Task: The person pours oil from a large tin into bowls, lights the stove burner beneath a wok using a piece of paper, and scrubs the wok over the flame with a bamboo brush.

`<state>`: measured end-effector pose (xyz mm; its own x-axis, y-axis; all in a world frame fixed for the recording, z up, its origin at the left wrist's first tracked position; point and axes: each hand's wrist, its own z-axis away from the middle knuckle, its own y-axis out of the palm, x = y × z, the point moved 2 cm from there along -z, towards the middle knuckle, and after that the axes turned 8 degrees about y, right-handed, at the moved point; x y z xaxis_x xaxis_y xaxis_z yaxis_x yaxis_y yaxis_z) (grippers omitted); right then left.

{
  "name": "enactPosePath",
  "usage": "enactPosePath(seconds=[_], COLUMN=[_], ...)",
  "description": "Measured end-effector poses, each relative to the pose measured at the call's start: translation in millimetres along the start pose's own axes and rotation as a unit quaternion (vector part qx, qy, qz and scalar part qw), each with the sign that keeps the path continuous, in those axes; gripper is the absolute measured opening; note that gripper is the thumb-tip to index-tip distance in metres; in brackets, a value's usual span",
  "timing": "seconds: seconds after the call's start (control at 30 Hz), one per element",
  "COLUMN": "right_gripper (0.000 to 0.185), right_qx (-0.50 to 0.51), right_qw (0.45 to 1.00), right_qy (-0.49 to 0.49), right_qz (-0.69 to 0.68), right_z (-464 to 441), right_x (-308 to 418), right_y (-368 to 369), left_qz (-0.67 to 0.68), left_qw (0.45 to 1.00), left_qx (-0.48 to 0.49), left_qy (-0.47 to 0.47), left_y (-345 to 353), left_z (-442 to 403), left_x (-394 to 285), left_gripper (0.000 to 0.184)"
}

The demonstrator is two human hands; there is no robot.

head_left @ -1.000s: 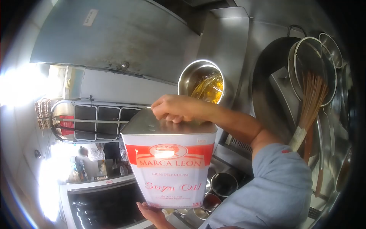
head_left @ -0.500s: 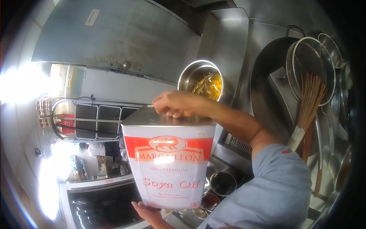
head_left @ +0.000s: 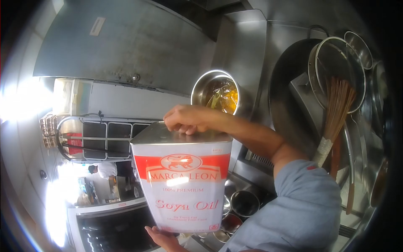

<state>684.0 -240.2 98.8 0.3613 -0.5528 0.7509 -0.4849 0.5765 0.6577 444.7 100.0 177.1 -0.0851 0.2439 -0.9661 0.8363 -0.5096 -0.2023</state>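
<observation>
The view is turned sideways, with ceiling lights at the frame's left. A large white and red soya oil tin (head_left: 182,189) fills the middle, lying on its side in the room, its metal top facing a steel pot (head_left: 194,94). My right hand (head_left: 184,119) is closed at the tin's top; any handle is hidden under the fingers. My left hand (head_left: 161,238) supports the tin's base, its fingers partly out of sight behind it. Inside the pot is shiny golden oil (head_left: 224,97) with pale streaks. My right forearm passes in front of the pot's rim.
A dark wok (head_left: 289,71), a wire strainer (head_left: 357,54) and a stick brush (head_left: 336,113) are at the right. Several small pots, including a dark one (head_left: 244,203), stand beside the tin. Another person (head_left: 107,170) is in the background, near a trolley (head_left: 119,134).
The view has shifted slightly, and the tin and both hands appear a little lower and farther left. More of the person in the background shows. My hands keep the same hold.
</observation>
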Motion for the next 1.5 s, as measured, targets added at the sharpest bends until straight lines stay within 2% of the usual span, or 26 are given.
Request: enactPosePath(seconds=[0.13,0.23,0.33,0.4,0.53,0.93,1.03,1.13,1.23,1.33,1.5], right_gripper=[0.011,0.011,0.011,0.011,0.012,0.012,0.011,0.011,0.010,0.010,0.013], right_qx=[0.005,0.006,0.009,0.010,0.009,0.002,-0.002,0.007,0.012,-0.001,-0.038], right_qw=[1.000,1.000,1.000,1.000,1.000,1.000,0.999,0.999,0.999,0.996,0.967], right_qy=[-0.001,0.007,0.001,-0.001,-0.006,0.010,0.020,0.017,0.018,0.043,0.078], right_qz=[-0.005,0.008,0.007,0.014,0.013,0.028,0.036,0.031,0.026,0.073,0.239], right_z=[0,0,2,1,1,2,1,1,-3,-10,21], right_x=[1,-1,1,1,1,2,3,1,-3,-5,26], right_y=[0,-2,-1,-4,-6,-4,0,1,6,13,51], left_qz=[0.013,-0.010,0.036,0.042,0.055,0.066,0.037,-0.019,0.062,0.070,0.169], left_qw=[1.000,1.000,0.995,0.994,0.996,0.995,0.999,0.998,0.992,0.988,0.965], left_qx=[0.008,0.018,0.093,0.095,0.065,0.070,0.013,0.057,0.111,0.139,0.187], left_qy=[-0.019,-0.001,0.012,0.024,0.036,0.029,0.038,0.011,0.003,0.000,-0.076], left_y=[-5,-17,-19,-22,-17,-19,-11,-25,-23,-20,-14], left_z=[-4,-16,-23,-29,-23,-23,-12,-23,-28,-25,-33], left_x=[-2,7,17,19,12,17,12,25,43,62,117], left_gripper=[0.040,0.048,0.047,0.047,0.046,0.048,0.049,0.049,0.050,0.049,0.044])
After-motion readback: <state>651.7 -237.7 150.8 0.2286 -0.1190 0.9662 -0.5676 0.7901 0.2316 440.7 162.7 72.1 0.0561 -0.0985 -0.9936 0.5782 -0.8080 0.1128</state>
